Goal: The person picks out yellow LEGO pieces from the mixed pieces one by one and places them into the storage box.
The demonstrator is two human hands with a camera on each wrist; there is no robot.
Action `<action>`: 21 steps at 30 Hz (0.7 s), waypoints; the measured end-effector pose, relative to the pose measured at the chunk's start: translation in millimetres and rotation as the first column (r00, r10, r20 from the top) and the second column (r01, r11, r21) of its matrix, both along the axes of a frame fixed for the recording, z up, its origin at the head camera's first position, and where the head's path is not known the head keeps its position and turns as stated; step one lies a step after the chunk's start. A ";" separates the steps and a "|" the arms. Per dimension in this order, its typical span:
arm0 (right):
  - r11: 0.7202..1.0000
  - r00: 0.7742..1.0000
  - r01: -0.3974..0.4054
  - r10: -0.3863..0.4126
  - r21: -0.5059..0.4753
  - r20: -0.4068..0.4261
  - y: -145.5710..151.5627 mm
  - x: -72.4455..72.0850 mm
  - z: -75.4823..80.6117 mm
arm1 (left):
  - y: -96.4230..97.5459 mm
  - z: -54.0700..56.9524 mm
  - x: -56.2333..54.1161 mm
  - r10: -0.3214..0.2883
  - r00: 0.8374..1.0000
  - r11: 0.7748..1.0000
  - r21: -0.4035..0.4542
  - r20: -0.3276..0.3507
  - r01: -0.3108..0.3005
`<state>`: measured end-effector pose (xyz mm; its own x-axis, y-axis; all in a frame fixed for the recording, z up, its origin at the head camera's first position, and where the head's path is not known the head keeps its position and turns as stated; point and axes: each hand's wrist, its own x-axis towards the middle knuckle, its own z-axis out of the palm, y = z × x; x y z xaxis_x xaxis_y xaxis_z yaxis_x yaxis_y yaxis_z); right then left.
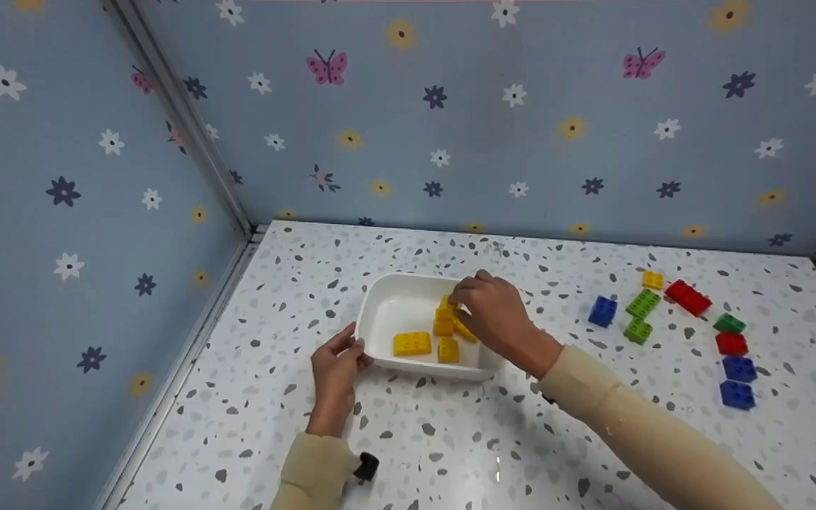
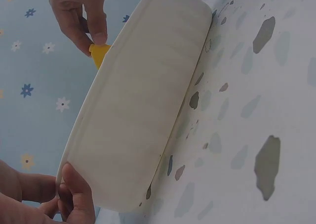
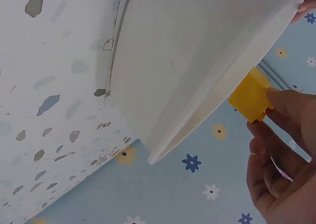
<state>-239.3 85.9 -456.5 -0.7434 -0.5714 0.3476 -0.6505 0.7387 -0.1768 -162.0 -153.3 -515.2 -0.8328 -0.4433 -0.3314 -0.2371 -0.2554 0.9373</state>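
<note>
A white plastic tub [image 1: 390,301] stands on the speckled table, with several yellow toy building bricks [image 1: 412,343] inside it. My left hand [image 1: 337,372] grips the tub's near left corner, thumb and fingers on its rim. Over the tub's right side, my right hand [image 1: 496,315] pinches a yellow brick [image 3: 251,95] between thumb and fingers, at rim height in the right wrist view. Part of the bricks under the right hand is hidden in the head view. From the left wrist, only the tub's outer wall [image 2: 133,100] and a bit of the held brick show.
Right of the tub lie loose bricks: blue ones [image 1: 603,312], green ones [image 1: 643,304], red ones [image 1: 689,298] and a small yellow one [image 1: 652,280]. Patterned wall panels [image 1: 486,127] bound the table [image 1: 273,297] at the back and left.
</note>
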 end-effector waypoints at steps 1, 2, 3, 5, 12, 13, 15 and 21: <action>1.000 1.000 0.000 0.000 0.004 0.006 -1.0 -0.3 0.4 | 0.1 0.0 0.0 -0.001 1.000 1.000 -0.002 0.002 0.001; 1.000 1.000 0.000 0.000 0.009 0.014 -1.9 -0.5 0.9 | 0.2 0.1 0.0 -0.002 1.000 1.000 -0.005 0.005 0.002; 1.000 1.000 -0.001 0.001 0.014 0.022 -2.8 -0.9 1.4 | 0.3 0.2 0.0 -0.004 1.000 1.000 -0.006 0.006 0.004; 1.000 0.999 -0.004 0.003 0.023 0.036 -4.4 -1.8 2.1 | 0.5 0.2 -0.3 -0.003 1.000 1.000 -0.005 0.003 0.003; 0.999 0.999 -0.024 0.023 0.033 0.042 -8.8 -5.2 3.3 | 0.6 0.3 -0.2 -0.005 1.000 1.000 -0.003 0.012 0.005; 0.999 0.999 -0.029 0.027 0.031 0.041 -9.6 -5.6 3.6 | 0.5 0.3 -0.2 -0.006 1.000 1.000 -0.003 0.013 0.006; 0.999 0.999 -0.033 0.032 0.030 0.043 -11.5 -6.3 4.2 | 0.2 0.3 -0.3 -0.007 1.000 1.000 -0.004 0.015 0.007; 0.998 0.998 -0.048 0.047 0.031 0.032 -17.8 -8.1 4.5 | 0.7 -0.3 0.1 0.004 1.000 1.000 0.026 -0.026 -0.004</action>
